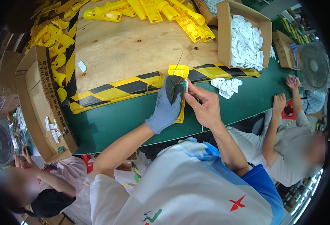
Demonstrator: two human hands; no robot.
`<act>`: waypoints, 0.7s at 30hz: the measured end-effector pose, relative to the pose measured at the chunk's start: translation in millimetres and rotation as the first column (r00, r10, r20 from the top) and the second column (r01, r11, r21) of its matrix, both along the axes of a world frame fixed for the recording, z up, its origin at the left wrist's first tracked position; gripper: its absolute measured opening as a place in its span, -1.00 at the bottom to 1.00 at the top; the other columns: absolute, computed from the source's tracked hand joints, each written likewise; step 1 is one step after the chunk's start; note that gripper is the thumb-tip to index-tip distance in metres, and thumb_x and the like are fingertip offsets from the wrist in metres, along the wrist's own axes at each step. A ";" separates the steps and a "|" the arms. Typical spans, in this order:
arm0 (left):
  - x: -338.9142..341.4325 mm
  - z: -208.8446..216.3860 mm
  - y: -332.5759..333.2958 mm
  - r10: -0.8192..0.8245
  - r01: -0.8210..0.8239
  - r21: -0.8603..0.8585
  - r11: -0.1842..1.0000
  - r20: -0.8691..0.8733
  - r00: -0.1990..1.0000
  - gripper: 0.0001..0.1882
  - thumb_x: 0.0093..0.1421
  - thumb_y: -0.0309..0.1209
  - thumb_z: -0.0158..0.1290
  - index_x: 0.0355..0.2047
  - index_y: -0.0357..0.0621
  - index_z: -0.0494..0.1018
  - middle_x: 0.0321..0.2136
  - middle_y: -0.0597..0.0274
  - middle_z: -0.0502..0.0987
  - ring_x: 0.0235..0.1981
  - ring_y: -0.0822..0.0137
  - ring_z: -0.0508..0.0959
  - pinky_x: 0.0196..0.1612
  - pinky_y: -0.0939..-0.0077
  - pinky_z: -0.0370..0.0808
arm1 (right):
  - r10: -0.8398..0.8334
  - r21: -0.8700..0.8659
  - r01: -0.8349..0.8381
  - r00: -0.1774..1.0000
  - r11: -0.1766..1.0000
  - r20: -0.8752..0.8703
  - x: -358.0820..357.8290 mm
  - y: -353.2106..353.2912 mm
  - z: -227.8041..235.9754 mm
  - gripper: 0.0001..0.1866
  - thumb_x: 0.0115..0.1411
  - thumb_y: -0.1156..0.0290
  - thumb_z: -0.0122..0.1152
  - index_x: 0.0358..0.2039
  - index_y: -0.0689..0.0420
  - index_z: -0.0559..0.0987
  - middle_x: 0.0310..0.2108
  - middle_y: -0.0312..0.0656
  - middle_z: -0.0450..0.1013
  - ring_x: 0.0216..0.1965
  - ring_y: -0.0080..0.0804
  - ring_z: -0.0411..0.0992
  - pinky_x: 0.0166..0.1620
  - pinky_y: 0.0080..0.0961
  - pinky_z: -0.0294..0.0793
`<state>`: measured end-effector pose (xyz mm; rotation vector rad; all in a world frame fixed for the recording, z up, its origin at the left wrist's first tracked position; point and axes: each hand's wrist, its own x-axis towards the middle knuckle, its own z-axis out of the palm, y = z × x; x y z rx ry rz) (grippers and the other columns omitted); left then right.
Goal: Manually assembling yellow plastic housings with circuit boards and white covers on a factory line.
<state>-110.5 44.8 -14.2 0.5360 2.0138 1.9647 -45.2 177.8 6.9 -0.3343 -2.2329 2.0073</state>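
My left hand (162,110), in a grey-blue glove, is closed round a yellow plastic housing (178,68) above the table's near edge. The housing's end sticks out beyond the fingers, and its lower part shows below the palm. By the gloved fingertips are a small green circuit board (174,88) and a red wire (179,80). A thin dark wire (179,62) rises from the far end. My bare right hand (206,107) pinches a slim white part (186,87) against the housing's right side; most of this part is hidden by the fingers.
Yellow housings (150,11) lie across the back of a wooden board (135,45) edged with striped tape. Several white covers (227,87) lie right, below a carton (225,37) of similar pieces. Another carton (33,101) at left holds wired white parts. Co-workers sit on both sides.
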 end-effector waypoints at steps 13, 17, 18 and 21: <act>8.9 -7.6 23.4 0.153 -0.156 -0.007 0.988 -0.176 0.973 -0.66 0.23 -0.52 -0.06 0.03 -0.30 0.29 -0.15 -0.03 0.47 -0.14 0.17 0.51 -0.09 0.36 0.46 | -0.014 0.412 0.111 0.973 0.904 -0.232 -4.8 9.8 21.3 -0.58 0.09 0.64 0.18 0.01 0.23 0.52 -0.34 0.00 0.53 -0.41 -0.17 0.47 -0.30 -0.42 0.48; 8.5 -8.1 -1.7 0.137 -0.137 0.003 0.991 0.028 0.990 -0.62 0.31 -0.52 -0.15 0.14 -0.31 0.24 0.04 -0.01 0.39 0.07 0.20 0.40 0.13 0.33 0.34 | 0.081 0.458 -0.021 0.990 0.889 -0.113 -2.0 -6.5 27.1 -0.50 0.16 0.44 0.16 0.13 0.24 0.41 -0.28 0.06 0.45 -0.26 -0.02 0.43 -0.18 -0.24 0.43; 13.9 4.8 2.2 0.147 -0.148 0.010 0.989 0.008 0.989 -0.53 0.37 -0.43 -0.17 0.25 -0.26 0.09 0.18 -0.03 0.23 0.19 0.16 0.28 0.22 0.31 0.23 | 0.104 0.509 0.013 0.974 0.861 -0.201 -0.4 -3.8 24.1 -0.43 0.17 0.41 0.17 0.20 0.22 0.33 -0.22 0.06 0.43 -0.21 0.01 0.41 -0.11 -0.23 0.41; 28.3 7.9 8.3 0.015 -0.018 0.184 0.983 0.017 1.000 -0.39 0.40 -0.28 -0.22 0.35 -0.23 -0.13 0.33 -0.01 -0.07 0.33 0.13 0.03 0.33 0.30 0.02 | 0.115 0.561 0.035 0.966 0.827 -0.230 10.5 15.8 45.9 -0.29 0.17 0.34 0.18 0.29 0.20 0.17 -0.12 0.08 0.41 -0.13 0.09 0.39 -0.01 -0.19 0.38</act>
